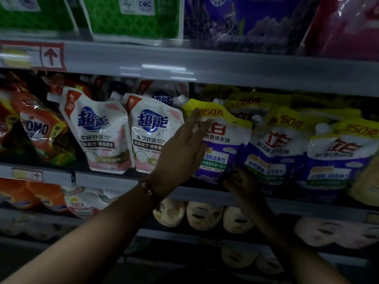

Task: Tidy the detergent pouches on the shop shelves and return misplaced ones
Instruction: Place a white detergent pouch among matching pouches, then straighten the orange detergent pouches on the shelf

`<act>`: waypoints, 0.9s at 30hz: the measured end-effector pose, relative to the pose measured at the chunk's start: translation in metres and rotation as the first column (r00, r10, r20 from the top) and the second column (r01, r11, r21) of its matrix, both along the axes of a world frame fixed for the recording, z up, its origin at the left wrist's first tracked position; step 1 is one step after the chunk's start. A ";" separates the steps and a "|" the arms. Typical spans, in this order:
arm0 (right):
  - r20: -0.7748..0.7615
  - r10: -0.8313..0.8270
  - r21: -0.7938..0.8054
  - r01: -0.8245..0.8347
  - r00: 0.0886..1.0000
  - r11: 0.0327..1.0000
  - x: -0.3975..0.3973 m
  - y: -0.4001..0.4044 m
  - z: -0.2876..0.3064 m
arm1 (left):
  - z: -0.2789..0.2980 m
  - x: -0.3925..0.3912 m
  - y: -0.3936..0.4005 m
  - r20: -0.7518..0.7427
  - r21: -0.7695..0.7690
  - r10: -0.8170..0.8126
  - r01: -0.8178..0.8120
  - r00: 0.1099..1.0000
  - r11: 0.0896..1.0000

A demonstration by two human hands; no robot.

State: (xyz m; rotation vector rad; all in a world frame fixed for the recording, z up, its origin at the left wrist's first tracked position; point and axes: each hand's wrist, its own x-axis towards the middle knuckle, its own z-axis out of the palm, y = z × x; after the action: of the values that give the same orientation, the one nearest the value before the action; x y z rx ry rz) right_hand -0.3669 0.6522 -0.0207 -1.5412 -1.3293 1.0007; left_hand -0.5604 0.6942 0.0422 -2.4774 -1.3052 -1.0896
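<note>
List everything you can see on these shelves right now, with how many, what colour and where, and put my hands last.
green pouches: two, green, top shelf left.
purple pouch: one, purple, top shelf middle.
red pouch: one, dark red, top shelf right.
OMO pouch: one clear, orange-red, middle shelf left.
white-and-pink pouches: two in front, more behind, middle shelf centre.
yellow-topped purple pouches: three in front, more behind, middle shelf right.
cream packs: several, pale, lower shelf.
orange packs: blurred, count unclear, lower left.
left hand: fingers flat on the leftmost yellow-topped pouch.
right hand: at that pouch's bottom edge, grip unclear.
</note>
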 end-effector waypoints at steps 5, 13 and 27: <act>0.438 0.024 0.106 -0.078 0.899 0.991 -0.007 -0.026 0.015 | -0.031 -0.030 -0.025 -0.091 -0.161 0.146 -0.160 0.985 0.974; 0.774 0.222 0.110 -0.471 0.593 0.875 -0.087 -0.031 0.036 | -0.031 -0.099 -0.083 -0.267 -0.421 0.458 -0.530 0.848 0.736; 0.651 0.533 -0.055 -0.667 0.541 0.743 -0.305 -0.043 0.047 | -0.013 -0.311 -0.171 -0.310 -0.423 0.697 -0.750 0.647 0.508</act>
State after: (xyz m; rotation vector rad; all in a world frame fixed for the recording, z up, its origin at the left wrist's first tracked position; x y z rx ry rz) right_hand -0.6722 0.6089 0.0261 -1.3041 -2.5076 0.6893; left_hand -0.8711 0.5233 0.0293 -1.7729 -2.5349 -0.3995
